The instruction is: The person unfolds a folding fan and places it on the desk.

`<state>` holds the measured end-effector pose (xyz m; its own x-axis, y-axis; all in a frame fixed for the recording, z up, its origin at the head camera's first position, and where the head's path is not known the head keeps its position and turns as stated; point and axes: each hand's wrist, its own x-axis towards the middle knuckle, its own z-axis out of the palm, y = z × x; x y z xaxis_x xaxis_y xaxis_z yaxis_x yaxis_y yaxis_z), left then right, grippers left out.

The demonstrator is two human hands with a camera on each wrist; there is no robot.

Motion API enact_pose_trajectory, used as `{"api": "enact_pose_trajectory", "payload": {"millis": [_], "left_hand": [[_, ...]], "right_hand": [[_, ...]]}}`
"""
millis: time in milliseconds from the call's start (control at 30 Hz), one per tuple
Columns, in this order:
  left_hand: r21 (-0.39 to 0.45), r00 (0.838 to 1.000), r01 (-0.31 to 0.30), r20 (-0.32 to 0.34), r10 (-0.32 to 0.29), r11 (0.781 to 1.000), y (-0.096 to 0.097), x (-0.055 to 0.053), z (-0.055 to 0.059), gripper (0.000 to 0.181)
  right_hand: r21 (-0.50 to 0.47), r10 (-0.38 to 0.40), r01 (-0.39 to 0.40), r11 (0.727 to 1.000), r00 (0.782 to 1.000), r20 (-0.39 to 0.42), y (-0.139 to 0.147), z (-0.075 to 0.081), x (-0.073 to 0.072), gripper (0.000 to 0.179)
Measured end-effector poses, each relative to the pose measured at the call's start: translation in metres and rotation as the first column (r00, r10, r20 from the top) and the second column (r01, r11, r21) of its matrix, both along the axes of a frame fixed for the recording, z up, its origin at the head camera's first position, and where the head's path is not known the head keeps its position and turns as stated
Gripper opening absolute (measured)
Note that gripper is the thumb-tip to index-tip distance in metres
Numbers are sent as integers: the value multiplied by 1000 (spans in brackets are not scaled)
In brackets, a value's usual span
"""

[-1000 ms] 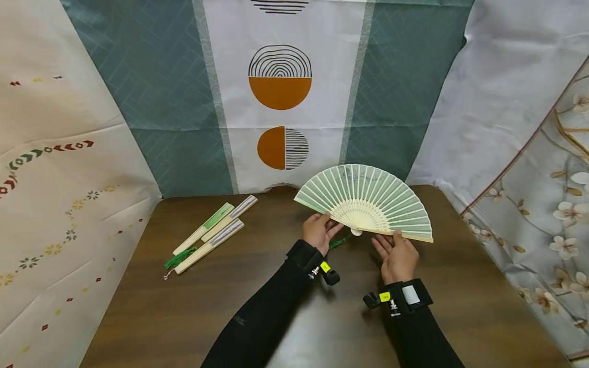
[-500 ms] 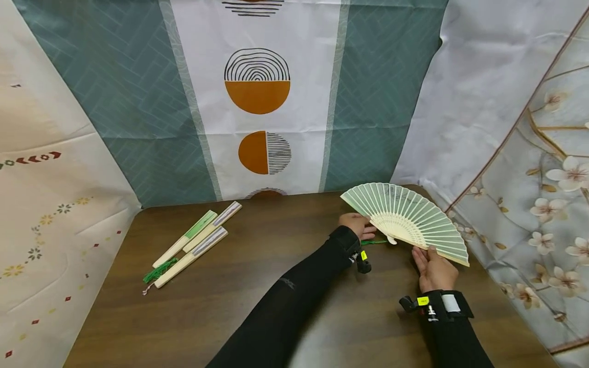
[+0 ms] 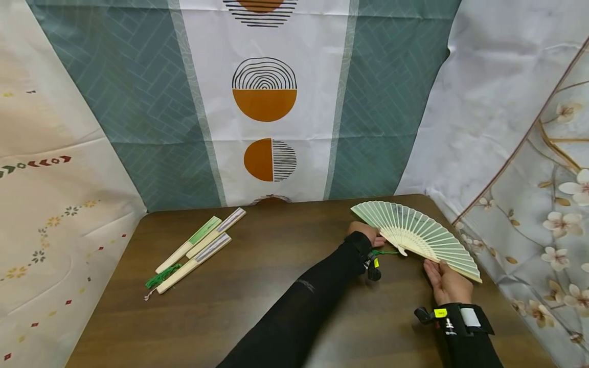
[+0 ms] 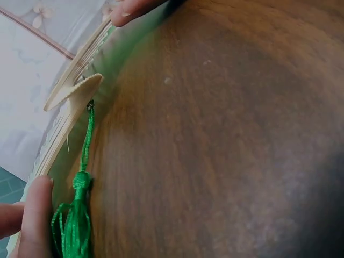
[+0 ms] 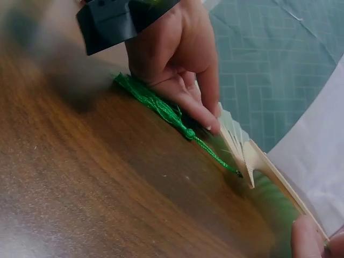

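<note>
Within the last second, the open folding fan (image 3: 420, 232) and both hands have shifted toward 3 o'clock. The left hand (image 3: 365, 232) pinches one guard stick, the right hand (image 3: 448, 283) the other; the green tassel (image 4: 78, 215) dangles from the pivot between. It should feel light, with springy ribs and an easily torn leaf, so grip the guards. The table's (image 3: 257, 271) right edge looks near at 2 o'clock; tabletop stretches toward 9, reaching three folded fans (image 3: 195, 263).
</note>
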<state>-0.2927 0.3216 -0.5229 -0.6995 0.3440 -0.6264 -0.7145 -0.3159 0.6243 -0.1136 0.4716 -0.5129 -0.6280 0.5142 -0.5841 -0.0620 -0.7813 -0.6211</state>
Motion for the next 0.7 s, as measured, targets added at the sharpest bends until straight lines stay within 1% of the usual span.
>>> {"api": "enact_pose_trajectory", "payload": {"millis": [33, 67, 133, 167, 267, 367, 400, 433, 467, 500, 533, 600, 667, 700], "left_hand": [[-18, 1000, -14, -4, 14, 1000, -4, 8, 11, 35], [-68, 999, -35, -21, 33, 997, -5, 11, 16, 30], [-67, 999, -54, 0, 54, 996, -3, 7, 12, 28], [-95, 998, -55, -10, 55, 994, 1, 3, 6, 26], [-81, 999, -47, 6, 48, 996, 9, -14, -16, 26], [-17, 999, -30, 45, 31, 999, 7, -22, -22, 31], [24, 997, -33, 72, 31, 999, 7, -24, -24, 33], [38, 996, -33, 84, 30, 999, 6, -26, -24, 34], [69, 994, -35, 105, 28, 997, 6, -28, -25, 37], [115, 991, -46, 133, 30, 992, 6, -30, -25, 39], [119, 991, -45, 133, 29, 992, 6, -31, -25, 40], [150, 988, -59, 152, 36, 987, 7, -33, -24, 42], [167, 984, -96, 165, 68, 981, 10, -33, -24, 43], [158, 983, -111, 162, 85, 981, 11, -33, -24, 42]], "right_hand": [[-6, 8, -8, 1000, 1000, 2, 1, 0, 1, 26], [-16, 13, -13, 1000, 1000, 3, 1, 0, 1, 25], [-35, 16, -16, 999, 1000, 4, 2, 1, 1, 22], [-37, 23, -23, 999, 1000, 6, 2, 1, 1, 23], [-66, 34, -34, 997, 999, 5, 5, 1, -2, 27], [-80, 48, -47, 996, 999, 4, 8, 0, -6, 32], [-84, 49, -49, 995, 999, 3, 9, 0, -7, 31], [-83, 48, -48, 995, 999, 2, 9, 0, -9, 29], [-76, 48, -47, 996, 999, 4, 10, -1, -10, 26], [-73, 43, -42, 996, 999, 8, 10, -1, -11, 22], [-70, 40, -40, 997, 999, 8, 11, -1, -12, 19], [-68, 40, -39, 997, 999, 11, 12, -1, -13, 16], [-76, 42, -41, 996, 999, 11, 14, 0, -14, 17], [-81, 47, -46, 996, 999, 12, 15, 0, -14, 21]]}}
